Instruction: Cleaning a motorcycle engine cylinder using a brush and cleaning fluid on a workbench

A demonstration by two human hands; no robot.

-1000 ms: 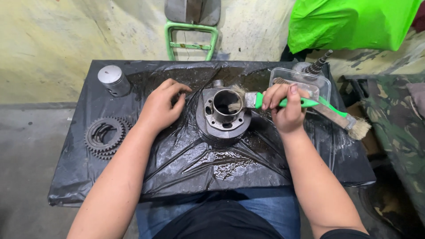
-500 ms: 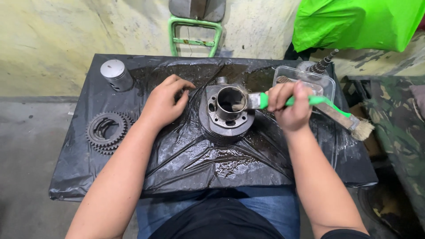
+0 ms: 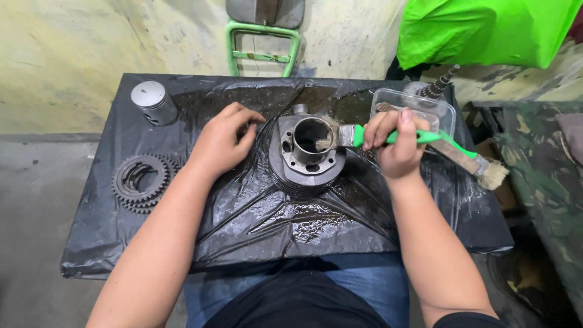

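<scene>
A dark metal engine cylinder [image 3: 306, 159] stands upright in the middle of a small table covered in black plastic sheet [image 3: 255, 212]. My right hand [image 3: 398, 143] grips a green-handled paintbrush [image 3: 434, 137] whose bristles reach into the cylinder's bore from the right. My left hand [image 3: 223, 141] rests on the plastic just left of the cylinder, fingers bent and close to its side, holding nothing I can see.
A grey piston [image 3: 154, 102] stands at the table's back left. Stacked toothed gear rings [image 3: 141, 181] lie at the left edge. A clear plastic tub [image 3: 419, 104] sits behind my right hand, a second brush [image 3: 480, 167] beside it. A green metal frame [image 3: 262, 42] stands behind the table.
The brush head has shifted slightly at the cylinder's mouth. My left hand stays beside the cylinder. The view has tilted a little.
</scene>
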